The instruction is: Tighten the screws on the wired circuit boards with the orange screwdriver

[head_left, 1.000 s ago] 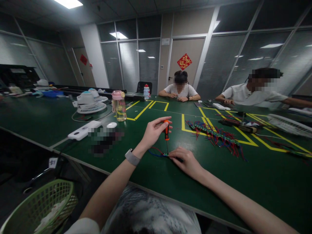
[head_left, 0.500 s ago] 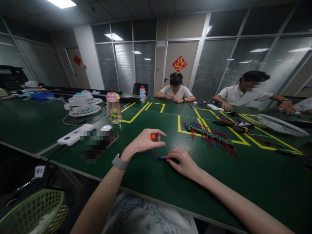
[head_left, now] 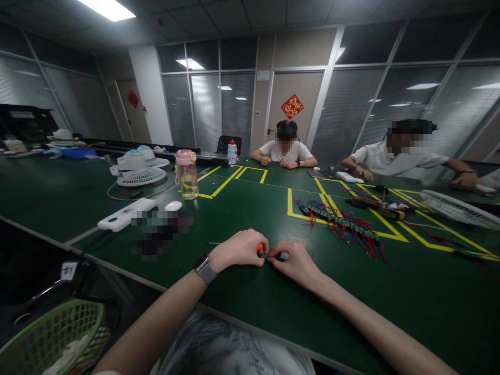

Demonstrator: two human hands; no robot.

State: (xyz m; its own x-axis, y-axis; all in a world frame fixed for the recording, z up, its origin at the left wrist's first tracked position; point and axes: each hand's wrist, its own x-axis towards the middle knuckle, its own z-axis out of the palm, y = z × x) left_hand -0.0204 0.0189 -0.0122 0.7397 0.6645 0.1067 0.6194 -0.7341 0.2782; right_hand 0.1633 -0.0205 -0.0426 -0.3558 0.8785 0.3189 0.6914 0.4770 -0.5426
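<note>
My left hand point(head_left: 239, 249) is curled round a small orange-handled screwdriver point(head_left: 260, 249), lying low on the green table point(head_left: 242, 213). Only the orange end of the tool shows between the fingers. My right hand point(head_left: 296, 261) pinches a small dark wired part point(head_left: 283, 256) against the table, fingertips touching the left hand's. A grey watch point(head_left: 203, 269) sits on my left wrist. A thin metal pin point(head_left: 214, 243) lies just left of the left hand.
A pile of green connectors with red and blue wires point(head_left: 344, 223) lies inside yellow tape lines point(head_left: 289, 203). A pink-lidded bottle point(head_left: 186, 174), table fans point(head_left: 137, 167) and a white power strip point(head_left: 125, 214) stand left. Two people sit across the table. A green basket point(head_left: 58, 338) is at bottom left.
My left hand has come down from holding the screwdriver upright above the wires to lying on the table beside my right hand. The right hand stayed on the part.
</note>
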